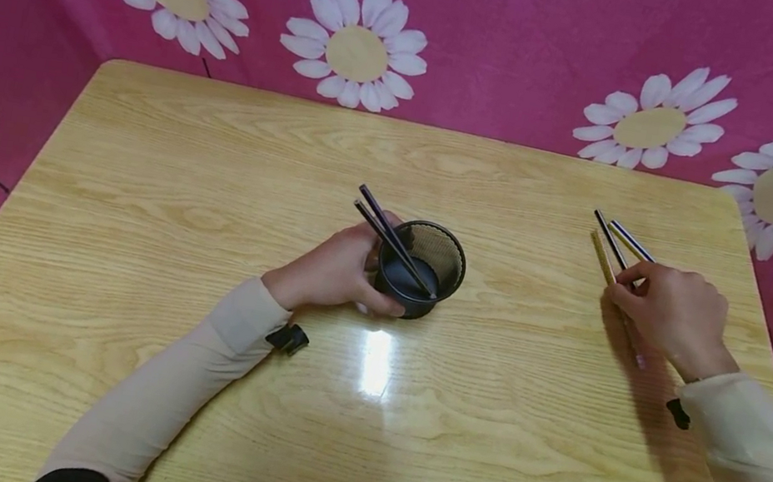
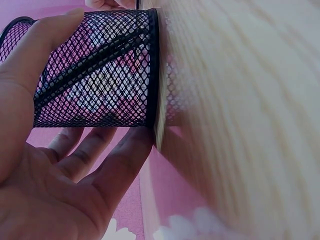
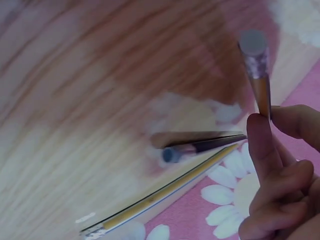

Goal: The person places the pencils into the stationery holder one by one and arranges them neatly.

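the left hand [image 1: 340, 266] grips a black mesh cup [image 1: 444, 252], with two dark sticks [image 1: 375, 207] leaning inside, on the wooden table [image 1: 479, 424], and farther right the right hand [image 1: 680, 313] pinches a gold pencil [image 1: 603, 257] beside a black pencil [image 1: 610, 238] and a striped pencil [image 1: 632, 240].

Bright glare [image 1: 376, 364] on the tabletop [image 1: 494, 427] (right wrist view dimmer, blurry).

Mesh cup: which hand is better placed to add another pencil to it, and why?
Probably the right hand: it pinches a pencil, with two more pencils nearby. The left hand is occupied gripping the mesh cup.
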{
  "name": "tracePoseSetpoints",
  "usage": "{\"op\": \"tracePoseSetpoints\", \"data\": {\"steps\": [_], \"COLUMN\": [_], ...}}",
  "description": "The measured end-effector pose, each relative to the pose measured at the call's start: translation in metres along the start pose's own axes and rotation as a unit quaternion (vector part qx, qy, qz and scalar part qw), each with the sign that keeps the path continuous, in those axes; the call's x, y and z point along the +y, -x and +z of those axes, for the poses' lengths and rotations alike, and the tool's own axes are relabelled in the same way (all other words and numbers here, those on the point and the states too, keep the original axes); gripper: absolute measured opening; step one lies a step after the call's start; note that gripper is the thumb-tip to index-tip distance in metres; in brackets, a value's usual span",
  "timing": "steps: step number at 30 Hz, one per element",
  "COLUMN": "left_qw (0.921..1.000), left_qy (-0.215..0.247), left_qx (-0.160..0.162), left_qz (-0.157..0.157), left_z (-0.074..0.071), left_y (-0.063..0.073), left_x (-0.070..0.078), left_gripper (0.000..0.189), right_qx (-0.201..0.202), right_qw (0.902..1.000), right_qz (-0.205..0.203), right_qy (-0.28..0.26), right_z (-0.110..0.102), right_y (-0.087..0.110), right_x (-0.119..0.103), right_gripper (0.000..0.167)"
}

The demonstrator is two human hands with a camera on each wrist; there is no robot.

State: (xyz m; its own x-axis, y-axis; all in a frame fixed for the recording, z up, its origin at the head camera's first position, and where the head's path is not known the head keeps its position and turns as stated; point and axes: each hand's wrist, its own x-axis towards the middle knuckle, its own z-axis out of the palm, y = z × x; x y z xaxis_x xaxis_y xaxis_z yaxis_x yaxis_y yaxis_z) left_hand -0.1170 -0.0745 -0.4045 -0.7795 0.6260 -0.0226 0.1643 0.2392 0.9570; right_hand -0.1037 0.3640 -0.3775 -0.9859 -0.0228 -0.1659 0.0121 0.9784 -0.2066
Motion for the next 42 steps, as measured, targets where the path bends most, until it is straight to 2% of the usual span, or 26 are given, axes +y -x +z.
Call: {"op": "tracePoseSetpoints", "data": {"steps": [5, 10, 16, 21, 30, 42], "left_qw": [1.0, 0.9998, 1.0, 1.0, 0.9999, 0.9997], "left_qy": [-0.005, -0.019, -0.009, -0.009, -0.011, -0.023], "left_qx": [0.001, 0.002, 0.003, 0.003, 0.001, 0.001], "left_qz": [0.002, 0.002, 0.001, 0.001, 0.003, 0.004], "left_z": [0.0, 0.0, 0.0, 0.0, 0.0, -0.001], "left_y": [0.0, 0.0, 0.0, 0.0, 0.0, -0.001], "left_x": [0.0, 0.0, -0.001, -0.001, 0.0, 0.0], "left_gripper": [0.084, 0.085, 0.085, 0.085, 0.085, 0.084], "right_qx": [0.035, 0.083, 0.147, 0.182, 0.204, 0.257], "right_qw": [0.9991, 0.995, 0.9846, 0.975, 0.9649, 0.9366], "right_qz": [-0.015, -0.039, -0.086, -0.117, -0.145, -0.176], "right_qy": [-0.019, -0.04, -0.043, -0.053, -0.078, -0.161], "right_z": [-0.002, -0.004, -0.008, -0.01, -0.015, -0.021], "right_y": [0.006, 0.011, 0.018, 0.024, 0.032, 0.037], "right_x": [-0.007, -0.018, -0.034, -0.049, -0.064, -0.087], "right_gripper": [0.03, 0.025, 0.02, 0.016, 0.014, 0.016]}}
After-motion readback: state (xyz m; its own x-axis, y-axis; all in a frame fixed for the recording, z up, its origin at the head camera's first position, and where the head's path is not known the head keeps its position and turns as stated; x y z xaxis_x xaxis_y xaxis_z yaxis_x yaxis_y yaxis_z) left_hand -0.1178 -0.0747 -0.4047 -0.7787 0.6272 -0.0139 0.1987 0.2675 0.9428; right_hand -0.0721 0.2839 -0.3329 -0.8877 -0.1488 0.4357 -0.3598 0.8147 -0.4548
